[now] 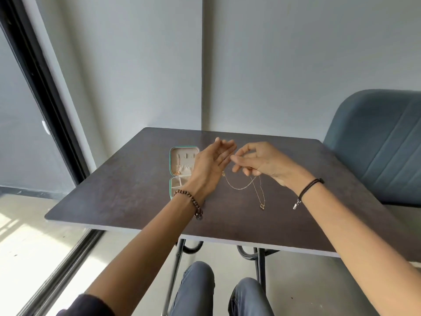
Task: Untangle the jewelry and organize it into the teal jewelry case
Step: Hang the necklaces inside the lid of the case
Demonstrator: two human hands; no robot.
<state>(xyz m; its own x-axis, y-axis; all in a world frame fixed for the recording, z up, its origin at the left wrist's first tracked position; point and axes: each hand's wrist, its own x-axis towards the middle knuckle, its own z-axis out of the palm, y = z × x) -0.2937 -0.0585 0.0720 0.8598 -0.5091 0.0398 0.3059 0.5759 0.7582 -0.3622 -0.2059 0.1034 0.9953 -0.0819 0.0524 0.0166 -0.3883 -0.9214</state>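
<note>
Knees (198,286): grey trousers are seen below the tabletop's near edge, between two bare forearms.
Left grip (211,163): released; the fingers are held straight and together, raised over the right side of the case. A beaded bracelet (193,201) is worn on this wrist.
Right grip (255,160): grasping the gold necklace chain (239,187), pinched in curled fingertips just beside the left fingers. A black cord bracelet (307,187) is worn on this wrist.
Chain: a loop is hung from the right grip toward the heel of the left grip, where its end is lost to sight; a second strand is dropped to the pendant (262,206), which is laid on the tabletop (127,201).
Teal jewelry case (182,151): laid unzipped and flat toward the left rear, its lower half partly hidden by the left wrist; rose-gold pieces are seen in the lid.
Room: bare dark surface is left in front of and right of the pendant; a blue chair (382,144) is set near the right edge.
</note>
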